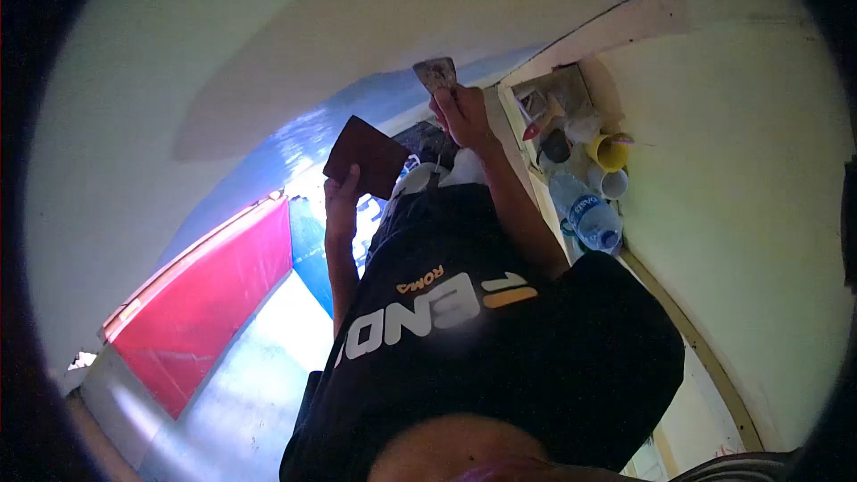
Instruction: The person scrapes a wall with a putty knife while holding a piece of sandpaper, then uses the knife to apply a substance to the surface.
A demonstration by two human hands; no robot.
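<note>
In the head view my left hand (343, 195) grips a dark brown square plate (366, 157) by its lower left edge, with the thumb lying on the face. Whether anything is spread on that plate is too dark to make out. Higher up and to the right, my right hand (465, 118) is closed around a putty knife (436, 74). Its worn, stained blade points up and away from me, towards the pale wall (428, 0). The fingers hide most of the handle. Knife and plate are apart.
On the right, a ledge (562, 89) bears a clear plastic bottle (585, 214), a yellow cup (611, 153), a white cup (611, 184) and crumpled plastic (582, 125). A pale wall (741, 196) rises beside it. Lower left is a red panel (210, 303).
</note>
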